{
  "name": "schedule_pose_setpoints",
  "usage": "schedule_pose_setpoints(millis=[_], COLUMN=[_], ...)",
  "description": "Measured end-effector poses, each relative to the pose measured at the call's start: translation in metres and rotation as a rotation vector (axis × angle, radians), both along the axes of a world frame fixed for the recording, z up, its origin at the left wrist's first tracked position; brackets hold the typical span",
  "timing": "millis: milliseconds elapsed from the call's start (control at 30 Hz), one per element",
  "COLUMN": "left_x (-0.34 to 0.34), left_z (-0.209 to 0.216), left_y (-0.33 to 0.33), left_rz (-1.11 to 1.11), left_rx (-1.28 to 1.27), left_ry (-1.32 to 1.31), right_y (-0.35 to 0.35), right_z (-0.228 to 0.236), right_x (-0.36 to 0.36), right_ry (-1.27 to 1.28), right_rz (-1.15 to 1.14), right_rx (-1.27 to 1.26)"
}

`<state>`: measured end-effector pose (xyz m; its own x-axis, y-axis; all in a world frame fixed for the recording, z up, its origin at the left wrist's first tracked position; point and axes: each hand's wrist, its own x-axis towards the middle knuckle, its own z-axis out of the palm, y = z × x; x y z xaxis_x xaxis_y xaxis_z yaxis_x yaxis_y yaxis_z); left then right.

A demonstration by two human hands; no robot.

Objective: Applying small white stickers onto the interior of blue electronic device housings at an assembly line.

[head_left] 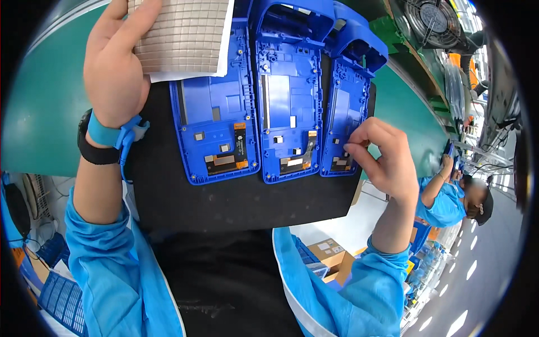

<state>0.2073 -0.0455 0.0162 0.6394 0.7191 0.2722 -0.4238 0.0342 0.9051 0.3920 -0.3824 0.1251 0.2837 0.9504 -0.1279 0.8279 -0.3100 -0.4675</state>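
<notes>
My left hand (115, 76) grips a sheet of small square grey-beige pads (182, 39) on white backing. The sheet covers part of the left blue plastic housing (196, 146). Two more housings, a middle one (306, 104) and a right one (341, 104), lie beside it in a row, open side up. Each has a flat flex cable near its lower end and small square pads on its floor. My right hand (387, 160) is closed in a pinch over the lower right edge of the right housing; whatever its fingertips hold is hidden.
The housings lie on a black mat (236, 208) over a green table (50, 123). A blue wrist strap (106, 133) with a cord is on my left wrist. A fan (432, 22) stands at the far right. Another person (449, 196) works on the right; cardboard boxes (325, 253) sit below.
</notes>
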Motion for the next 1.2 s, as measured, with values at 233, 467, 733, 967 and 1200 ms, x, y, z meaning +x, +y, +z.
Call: schedule_pose_setpoints(millis=[233,467,733,967,1200], left_x=[0.000,-0.047,-0.102,-0.106,-0.065], left_z=[0.001,0.016,0.058,0.075,0.097], left_y=[-0.001,-0.018,-0.074,-0.084,-0.107], left_rz=[-0.053,0.336,-0.171,-0.160,-0.541], left_rx=[-0.052,-0.019,-0.029,-0.192,-0.325], left_ry=[-0.034,0.167,0.505,0.267,0.149], right_y=[0.012,-0.052,-0.053,-0.070,-0.141], right_z=[-0.009,-0.021,-0.058,-0.057,-0.060], right_x=[-0.011,-0.007,-0.080,-0.075,-0.015], right_ry=[-0.034,-0.047,0.043,0.640,0.601], right_rz=[-0.145,-0.743,-0.768,-0.872,-0.827], right_rx=[0.051,0.248,0.322,0.691,0.821])
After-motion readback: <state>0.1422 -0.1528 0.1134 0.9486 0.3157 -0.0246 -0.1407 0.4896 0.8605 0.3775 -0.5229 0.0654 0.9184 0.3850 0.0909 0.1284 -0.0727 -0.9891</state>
